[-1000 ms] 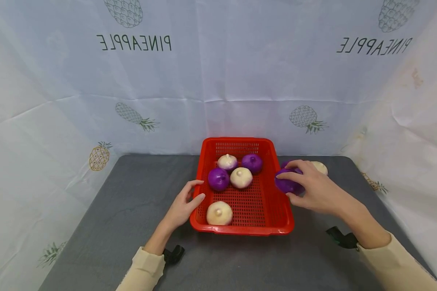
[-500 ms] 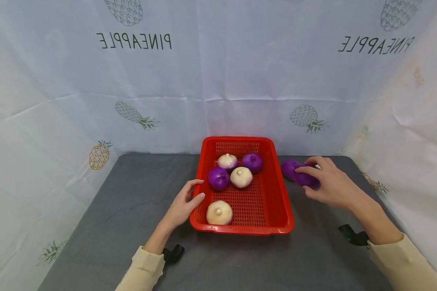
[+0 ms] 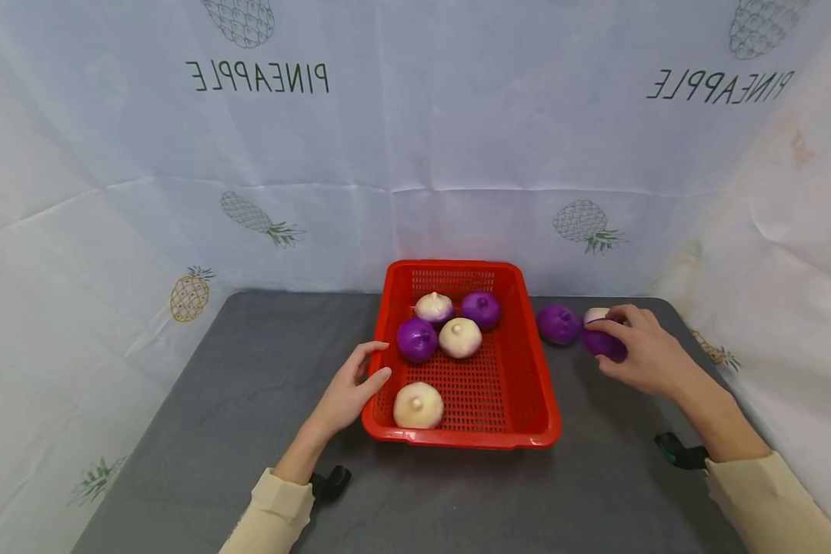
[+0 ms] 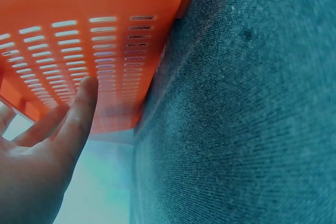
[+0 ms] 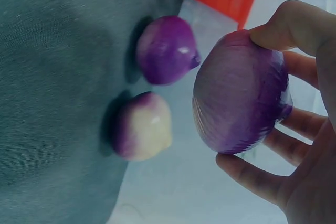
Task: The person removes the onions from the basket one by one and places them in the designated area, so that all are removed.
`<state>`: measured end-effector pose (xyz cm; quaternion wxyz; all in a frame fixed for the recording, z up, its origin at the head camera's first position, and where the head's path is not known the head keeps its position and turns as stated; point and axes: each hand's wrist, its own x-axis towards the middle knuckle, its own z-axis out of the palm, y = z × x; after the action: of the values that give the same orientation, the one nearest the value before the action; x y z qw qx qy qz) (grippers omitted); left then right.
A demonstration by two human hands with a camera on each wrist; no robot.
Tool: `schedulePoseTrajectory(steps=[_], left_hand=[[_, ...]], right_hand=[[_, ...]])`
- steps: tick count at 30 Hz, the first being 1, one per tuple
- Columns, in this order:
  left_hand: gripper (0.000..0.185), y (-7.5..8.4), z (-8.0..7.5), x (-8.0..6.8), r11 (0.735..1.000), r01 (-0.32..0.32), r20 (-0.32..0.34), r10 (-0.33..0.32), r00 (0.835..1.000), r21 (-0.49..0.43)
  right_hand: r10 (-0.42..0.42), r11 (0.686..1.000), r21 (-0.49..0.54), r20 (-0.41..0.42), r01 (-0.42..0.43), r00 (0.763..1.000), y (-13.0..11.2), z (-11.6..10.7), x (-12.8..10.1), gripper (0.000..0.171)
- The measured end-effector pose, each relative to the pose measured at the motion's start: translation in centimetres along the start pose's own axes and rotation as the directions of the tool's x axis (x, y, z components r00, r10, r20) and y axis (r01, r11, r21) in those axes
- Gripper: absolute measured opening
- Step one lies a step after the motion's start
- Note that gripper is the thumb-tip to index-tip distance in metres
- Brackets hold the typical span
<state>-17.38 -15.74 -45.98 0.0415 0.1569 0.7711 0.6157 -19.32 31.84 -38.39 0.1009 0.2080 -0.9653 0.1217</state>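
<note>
My right hand point(image 3: 640, 350) grips a purple onion point(image 5: 239, 95) between thumb and fingertips, to the right of the red basket point(image 3: 460, 440). In the right wrist view the onion's rounded side shows, and it hangs apart from the table. Two more onions lie nearby, a purple onion point(image 3: 559, 325) beside the basket and a white-and-purple onion point(image 5: 143, 127), mostly behind my right hand in the head view. My left hand point(image 3: 346, 388) rests at the basket's left rim, its fingers loosely extended along the slotted outer wall point(image 4: 113, 40).
Inside the basket sit several onions: a purple onion point(image 3: 417, 340), a white onion point(image 3: 418, 405) at the near left, and others toward the back. The grey tabletop point(image 3: 263, 369) ends at a white pineapple-print cloth point(image 3: 457, 138) behind and at both sides.
My right hand has moved right with the purple onion, from the basket's right edge to near the white-and-purple onion, uncovering the other purple onion. My left hand has stayed at the rim.
</note>
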Motion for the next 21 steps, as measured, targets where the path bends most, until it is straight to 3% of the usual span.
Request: schedulePoseTrajectory(steps=[15,21], left_hand=[[0.049,0.0,0.1,0.0,1.000,-0.002,-0.001,0.002,1.000,0.009],[0.049,0.0,0.1,0.1,1.000,-0.006,-0.004,0.006,1.000,0.013]], right_hand=[[0.119,0.993,0.007,0.092,-0.120,0.989,3.0,2.6,-0.9,0.052],[0.129,0.992,0.002,0.107,-0.130,0.986,4.2,3.6,-1.2,0.051]])
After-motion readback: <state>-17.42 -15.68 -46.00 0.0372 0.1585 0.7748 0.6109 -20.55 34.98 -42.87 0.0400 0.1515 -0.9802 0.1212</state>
